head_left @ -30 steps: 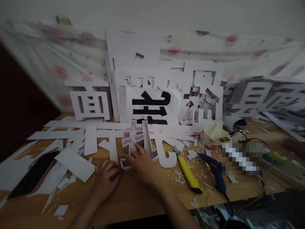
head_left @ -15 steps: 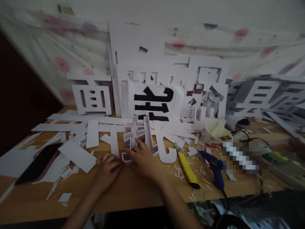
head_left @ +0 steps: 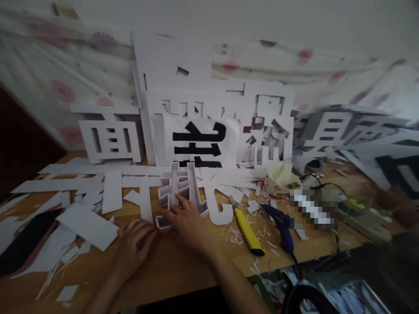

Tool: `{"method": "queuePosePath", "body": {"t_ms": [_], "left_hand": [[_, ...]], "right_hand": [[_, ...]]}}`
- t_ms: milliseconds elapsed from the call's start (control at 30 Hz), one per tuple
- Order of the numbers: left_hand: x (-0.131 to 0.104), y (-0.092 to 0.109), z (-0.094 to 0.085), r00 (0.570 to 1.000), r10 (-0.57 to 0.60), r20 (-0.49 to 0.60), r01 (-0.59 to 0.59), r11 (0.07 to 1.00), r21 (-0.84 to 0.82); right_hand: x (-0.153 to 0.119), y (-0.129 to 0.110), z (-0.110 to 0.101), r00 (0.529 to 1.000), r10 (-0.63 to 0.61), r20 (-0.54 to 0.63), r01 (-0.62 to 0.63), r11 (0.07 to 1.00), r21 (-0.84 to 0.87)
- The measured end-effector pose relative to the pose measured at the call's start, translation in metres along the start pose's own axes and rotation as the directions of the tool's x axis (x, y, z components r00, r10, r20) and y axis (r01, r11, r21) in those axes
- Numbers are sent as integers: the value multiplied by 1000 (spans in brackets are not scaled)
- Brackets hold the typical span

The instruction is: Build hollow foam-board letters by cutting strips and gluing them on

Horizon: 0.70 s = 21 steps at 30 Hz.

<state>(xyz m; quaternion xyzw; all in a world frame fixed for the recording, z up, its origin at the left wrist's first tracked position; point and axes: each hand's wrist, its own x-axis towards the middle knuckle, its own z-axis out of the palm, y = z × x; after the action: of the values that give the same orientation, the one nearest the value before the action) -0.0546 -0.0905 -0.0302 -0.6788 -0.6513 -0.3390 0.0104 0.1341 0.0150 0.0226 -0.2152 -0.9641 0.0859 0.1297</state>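
In front of me a white hollow three-dimensional character (head_left: 174, 185) lies on the wooden table, its thin walls standing up. My right hand (head_left: 187, 222) holds it at its near side, with the index finger reaching in between the walls. To its left, my left hand (head_left: 135, 240) rests near the table's front with curled fingers. A small dark patch shows between them, and I cannot make out whether it is a thing or shadow. Right of the character lie a flat white cut-out (head_left: 220, 211), a yellow utility knife (head_left: 247, 231) and a blue glue gun (head_left: 280, 224).
White offcuts (head_left: 87, 226) and a dark phone-like slab (head_left: 29, 240) lie at left. Finished white characters (head_left: 111, 139) and a black-printed sheet (head_left: 199, 137) stand along the back. A paper tub (head_left: 279, 185) sits at right, where another person's blurred hand (head_left: 389, 200) shows.
My view has swung slightly right, so the table's things sit further left. My left hand has turned a little, showing a dark patch between its fingers. My right hand stays on the character.
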Motion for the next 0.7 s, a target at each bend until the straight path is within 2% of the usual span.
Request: {"method": "queuePosePath", "body": {"t_ms": [133, 267, 500, 700], "left_hand": [[-3, -9, 6, 999, -42, -23, 40, 998, -56], [-4, -17, 11, 988, -153, -15, 151, 985, -84], [2, -15, 12, 931, -363, 45, 366, 919, -148], [8, -16, 13, 907, -411, 86, 420, 879, -225]], "right_hand": [[0, 0, 1, 1000, 1, 4, -1, 1000, -13], [1, 1, 2, 1000, 1, -8, -2, 1000, -28], [0, 0, 1, 1000, 1, -15, -2, 998, -64], [-2, -2, -1, 999, -3, -34, 0, 997, -83]]}}
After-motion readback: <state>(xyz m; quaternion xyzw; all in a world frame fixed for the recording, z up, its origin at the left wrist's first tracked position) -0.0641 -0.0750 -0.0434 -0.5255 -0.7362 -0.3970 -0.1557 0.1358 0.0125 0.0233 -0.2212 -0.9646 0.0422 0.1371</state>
